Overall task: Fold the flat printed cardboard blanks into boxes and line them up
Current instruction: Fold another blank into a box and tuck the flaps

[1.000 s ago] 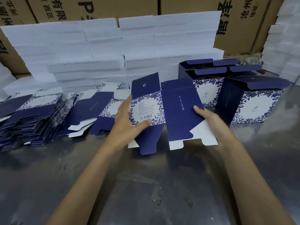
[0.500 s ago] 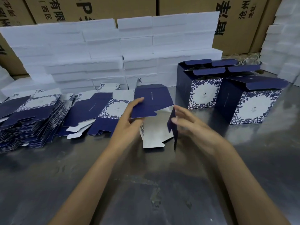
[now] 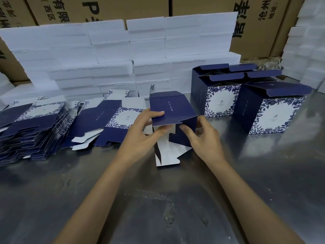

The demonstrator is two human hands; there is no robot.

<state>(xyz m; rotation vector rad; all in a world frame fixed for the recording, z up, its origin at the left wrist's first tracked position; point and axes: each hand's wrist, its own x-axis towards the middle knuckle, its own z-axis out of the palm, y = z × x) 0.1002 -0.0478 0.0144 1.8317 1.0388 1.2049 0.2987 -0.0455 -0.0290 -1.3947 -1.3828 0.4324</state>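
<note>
Blank in hand: a navy blank point(image 3: 173, 110) held just above the table point(image 3: 175, 208), between the flat piles and the finished boxes; opened into a tube, its bottom flaps hanging loose with white insides showing.
Left hand point(image 3: 140, 136): grasps the blank's near left edge, thumb on top of the navy panel, fingers curled underneath.
Right hand point(image 3: 202, 136): pinches the right corner, fingertips pressing a side flap inward.
Done: folded boxes point(image 3: 269, 110) stand touching at the right, top flaps open; at least three, the exact count hidden.
Left: a tall stack of flats point(image 3: 26, 129) far left and a smaller pile point(image 3: 105, 120) beside it, so most of the job seems to remain.
This box: bottom not yet closed; it needs tucking, then joining the row.
</note>
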